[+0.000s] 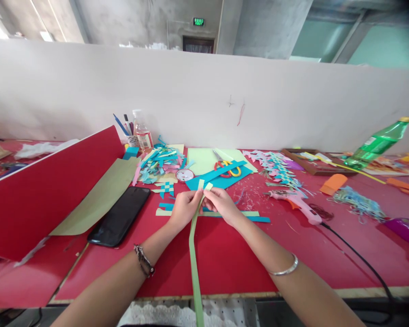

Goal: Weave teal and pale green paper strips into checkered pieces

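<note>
My left hand [184, 207] and my right hand [220, 203] meet over the red table [225, 254], both pinching a long light green paper strip [193, 254]. The strip's folded top ends stick up between my fingers, and its tail hangs down toward me past the table edge. Under my hands lie a pale green strip [248, 213] and a blue strip [259, 219], flat on the table.
A black phone [120, 216] and an olive paper sheet [98, 197] lie at left by a red board [47, 190]. Behind: scissors [226, 165] on blue and green paper, paper scraps [158, 163], a bottle [143, 131]. Right: glue gun [295, 202] with cable, green bottle [378, 143].
</note>
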The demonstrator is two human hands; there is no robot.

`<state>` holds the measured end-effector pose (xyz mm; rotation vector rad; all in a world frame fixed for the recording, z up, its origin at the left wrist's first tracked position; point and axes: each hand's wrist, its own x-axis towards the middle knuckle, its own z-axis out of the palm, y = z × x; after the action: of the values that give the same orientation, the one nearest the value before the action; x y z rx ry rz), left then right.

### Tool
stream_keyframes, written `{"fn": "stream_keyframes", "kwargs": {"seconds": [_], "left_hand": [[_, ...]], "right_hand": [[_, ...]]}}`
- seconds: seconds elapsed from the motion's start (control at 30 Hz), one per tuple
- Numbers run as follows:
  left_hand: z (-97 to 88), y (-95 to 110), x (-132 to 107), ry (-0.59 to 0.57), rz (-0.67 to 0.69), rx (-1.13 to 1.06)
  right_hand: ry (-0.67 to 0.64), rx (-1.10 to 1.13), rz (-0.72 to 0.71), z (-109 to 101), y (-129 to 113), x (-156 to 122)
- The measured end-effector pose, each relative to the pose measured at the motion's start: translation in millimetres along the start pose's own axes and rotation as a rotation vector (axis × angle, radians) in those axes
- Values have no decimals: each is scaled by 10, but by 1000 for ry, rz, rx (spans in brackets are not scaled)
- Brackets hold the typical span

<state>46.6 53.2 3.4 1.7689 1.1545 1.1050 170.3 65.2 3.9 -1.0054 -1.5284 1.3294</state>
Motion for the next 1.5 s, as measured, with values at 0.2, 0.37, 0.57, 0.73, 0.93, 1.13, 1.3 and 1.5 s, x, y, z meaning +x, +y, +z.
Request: {"fn": "stream_keyframes", "kwargs": {"seconds": [0.2,0.37,0.57,0.73,0.93,1.13,1.3,1.5], "left_hand": [[-10,-8,1,98,-41,7],[-1,-22,14,75,-72,-56],[33,-35,15,21,-56,-42],[18,-30,16,40,-34,-29],[2,-42,37,28,-71,-78],[34,-44,24,-67,-44,-120],[20,-49,19,-3,-64,-103],[26,-25,33,41,-131,-158]], "right_hand": [[-4,3,-1,18,33,1],[93,46,-37,19,49,20],[101,62,-42,-4,15,12],[36,39,-55,8,29,1],[98,56,-74,7,54,18],[51,33,-71,-12,39,26],[24,-18,-49,-8,66,18],[143,-1,-33,6,73,42]]}}
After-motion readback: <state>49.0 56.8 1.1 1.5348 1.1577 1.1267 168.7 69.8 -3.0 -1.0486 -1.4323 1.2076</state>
